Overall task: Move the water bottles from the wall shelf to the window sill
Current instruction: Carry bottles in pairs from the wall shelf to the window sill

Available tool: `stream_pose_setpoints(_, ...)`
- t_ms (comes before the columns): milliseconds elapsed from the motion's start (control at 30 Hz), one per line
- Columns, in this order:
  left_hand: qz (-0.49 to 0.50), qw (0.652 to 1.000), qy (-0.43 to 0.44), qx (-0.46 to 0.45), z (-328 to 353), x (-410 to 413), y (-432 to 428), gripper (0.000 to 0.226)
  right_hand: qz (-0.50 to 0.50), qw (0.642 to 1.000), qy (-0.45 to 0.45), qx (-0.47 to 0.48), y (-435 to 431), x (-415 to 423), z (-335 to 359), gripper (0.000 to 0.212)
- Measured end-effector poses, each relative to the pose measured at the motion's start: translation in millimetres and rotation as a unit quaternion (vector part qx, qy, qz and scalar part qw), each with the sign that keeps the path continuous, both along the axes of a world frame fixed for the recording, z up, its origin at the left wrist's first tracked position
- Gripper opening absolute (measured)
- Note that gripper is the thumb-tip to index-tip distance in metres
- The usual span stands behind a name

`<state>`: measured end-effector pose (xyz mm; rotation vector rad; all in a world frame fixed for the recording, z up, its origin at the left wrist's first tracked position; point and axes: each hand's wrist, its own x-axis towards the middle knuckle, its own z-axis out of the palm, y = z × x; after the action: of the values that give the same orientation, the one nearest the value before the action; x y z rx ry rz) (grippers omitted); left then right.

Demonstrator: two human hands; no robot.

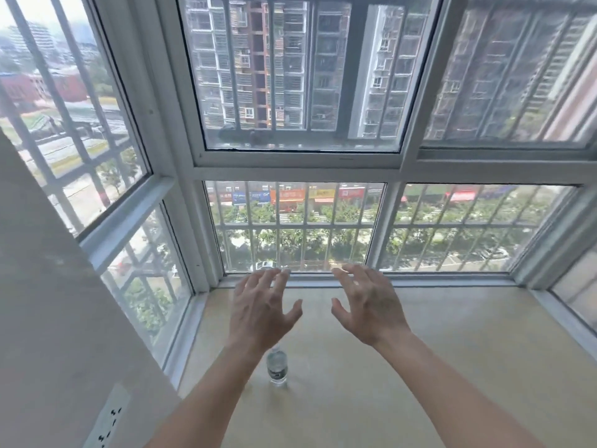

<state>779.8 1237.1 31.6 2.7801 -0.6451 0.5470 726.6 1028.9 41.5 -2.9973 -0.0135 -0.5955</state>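
**One bottle on the sill, both hands free**

Both hands hover above the window sill with fingers spread and nothing in them: the left hand and the right hand are released, palms down, side by side but apart. From the midpoint between the hands, the one water bottle in view stands upright on the sill at about 7 o'clock, partly tucked under the left forearm, with its cap hidden behind that arm. It looks already set down, so the step in hand is most likely letting go and turning back for another.

To do that well, lift the left arm straight up before swinging it away, since the forearm passes just over the bottle's top and a sideways sweep could knock it over. The bottle is near the front of the sill; the broad bare surface toward 12 and 3 o'clock leaves room, so later bottles would sit best beside it or farther back toward the glass, each with its own clear footing.

Count: one bottle, two hands, one sill. At 8 o'clock a wall outlet shows on the white wall. The wall shelf is out of view, so I cannot tell how many bottles remain there.
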Motion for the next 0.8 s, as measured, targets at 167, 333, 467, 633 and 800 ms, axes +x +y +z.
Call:
stream_pose_setpoints(167,-0.124,0.992,0.014,-0.002,-9.3,-11.9,-52.4,0.064,-0.133,0.991,0.007,0.005,-29.6,-54.3,-9.3,0.051)
stream_pose_setpoints(333,-0.248,0.969,0.02,0.004,-18.1,-36.3,-91.5,0.064,-0.272,0.962,0.017,0.002,-48.6,-132.0,-16.2,0.054)
stream_pose_setpoints(467,-0.335,0.942,0.036,0.001,-21.8,-67.0,-125.5,0.066,-0.366,0.93,-0.006,0.013,-49.2,-201.4,-21.5,0.047)
stream_pose_setpoints(633,-0.433,0.9,0.04,-0.002,-20.0,-122.2,-170.3,0.066,-0.464,0.886,0.0,0.004,-46.3,-279.7,-18.0,0.046)
stream_pose_setpoints(800,-0.514,0.857,0.03,0.005,-17.0,-177.7,-208.2,0.065,-0.528,0.849,-0.002,-0.006,-43.6,-345.0,-11.9,0.041)
